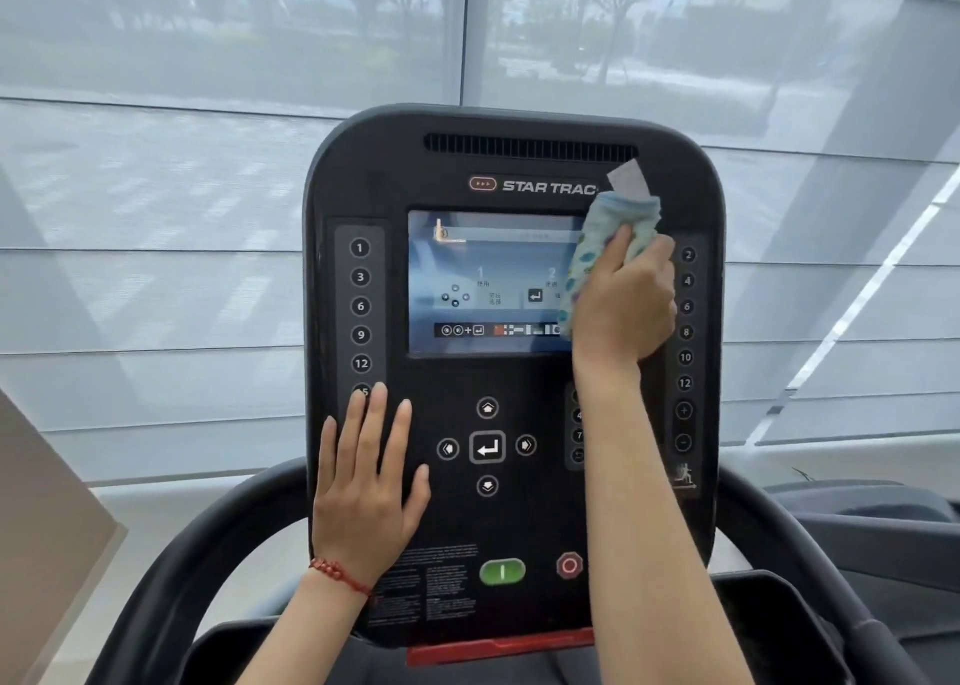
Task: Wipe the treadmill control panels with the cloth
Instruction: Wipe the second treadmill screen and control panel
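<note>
A black treadmill control panel (514, 175) fills the middle of the head view, with a lit screen (488, 279) in its upper half. My right hand (623, 305) grips a light patterned cloth (605, 237) and holds it against the screen's right edge. A white tag sticks up from the cloth. My left hand (363, 481) lies flat with straight fingers on the panel's lower left, over the bottom of the left number column. Arrow keys and an enter key (487, 446) sit between my two arms. My right forearm hides part of a small button column.
A green start button (502, 571) and a red stop button (569, 565) sit low on the panel. Curved black handrails (171, 570) run on both sides. A red strip (498, 650) edges the console's bottom. Large shaded windows stand behind.
</note>
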Motion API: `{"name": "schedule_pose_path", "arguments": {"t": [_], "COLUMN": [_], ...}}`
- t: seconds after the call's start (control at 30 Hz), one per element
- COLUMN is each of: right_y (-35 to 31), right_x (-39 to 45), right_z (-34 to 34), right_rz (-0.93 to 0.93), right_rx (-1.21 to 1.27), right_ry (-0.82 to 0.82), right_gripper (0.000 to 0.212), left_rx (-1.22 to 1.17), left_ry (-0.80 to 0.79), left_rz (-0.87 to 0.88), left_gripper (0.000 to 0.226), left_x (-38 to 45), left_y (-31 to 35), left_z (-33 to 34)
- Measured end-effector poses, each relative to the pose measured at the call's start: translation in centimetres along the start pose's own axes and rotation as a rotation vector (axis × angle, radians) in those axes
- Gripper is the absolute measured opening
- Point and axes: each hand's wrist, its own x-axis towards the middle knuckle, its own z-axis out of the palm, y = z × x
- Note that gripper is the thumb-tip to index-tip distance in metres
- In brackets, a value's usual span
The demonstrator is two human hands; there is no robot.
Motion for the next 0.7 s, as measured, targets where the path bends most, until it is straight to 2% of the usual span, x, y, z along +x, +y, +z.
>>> {"name": "schedule_pose_path", "arguments": {"t": [0.17, 0.33, 0.4, 0.57, 0.7], "right_y": [-3.5, -1.9, 0.3, 5.7, 8.3], "right_x": [-5.7, -4.6, -2.8, 0.6, 1.2], "right_z": [0.6, 0.3, -0.2, -2.4, -4.0], "right_rz": [-0.291, -0.54, -0.517, -0.265, -0.179], "right_rx": [0.066, 0.023, -0.01, -0.031, 0.079], "right_ry": [-0.08, -0.104, -0.091, -0.103, -0.111], "right_gripper": [0.038, 0.038, 0.038, 0.039, 0.033], "left_rx": [0.01, -0.002, -0.006, -0.005, -0.017], "left_ry": [-0.014, -0.018, -0.013, -0.007, 0.004], "left_rz": [-0.003, -0.002, 0.002, 0.005, 0.014], "left_gripper": [0.053, 0.052, 0.052, 0.053, 0.052], "left_x": [0.0, 0.1, 0.1, 0.1, 0.1], "left_y": [0.0, -0.1, -0.1, 0.0, 0.0], "left_z": [0.0, -0.1, -0.2, -0.2, -0.2]}}
